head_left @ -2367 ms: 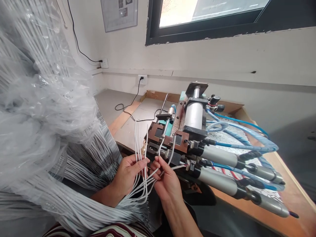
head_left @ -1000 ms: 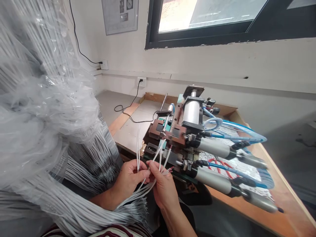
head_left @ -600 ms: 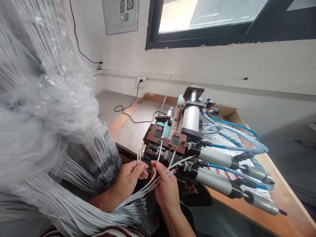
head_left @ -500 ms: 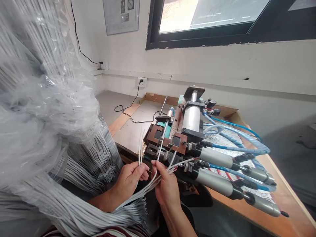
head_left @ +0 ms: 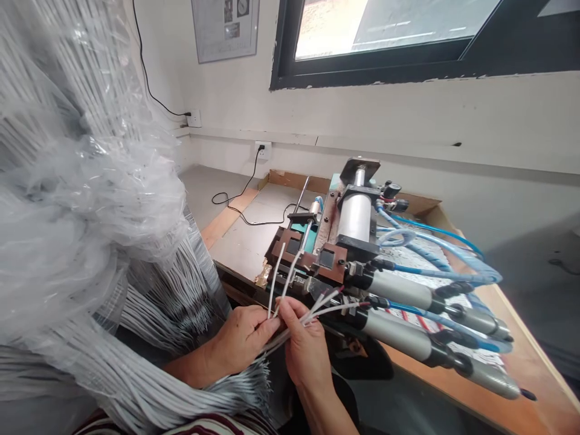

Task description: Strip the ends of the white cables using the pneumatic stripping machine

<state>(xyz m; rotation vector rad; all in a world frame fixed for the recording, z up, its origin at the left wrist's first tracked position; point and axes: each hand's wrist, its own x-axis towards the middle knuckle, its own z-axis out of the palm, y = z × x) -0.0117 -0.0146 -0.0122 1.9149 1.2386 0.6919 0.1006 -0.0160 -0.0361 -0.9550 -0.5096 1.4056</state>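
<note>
Head view showed the left hand (head_left: 248, 338) pinching a wire (head_left: 274, 279), the right hand (head_left: 307, 347) grasping several cables (head_left: 336, 309). They could have tangled if either grip loosened.

In front of the brown, black and silver metal machine (head_left: 356, 217), we have brought our left hand (head_left: 247, 338) closer to our right hand (head_left: 308, 344); one thin, round white cable (head_left: 276, 278) now rises from its fingers, not two.
</note>
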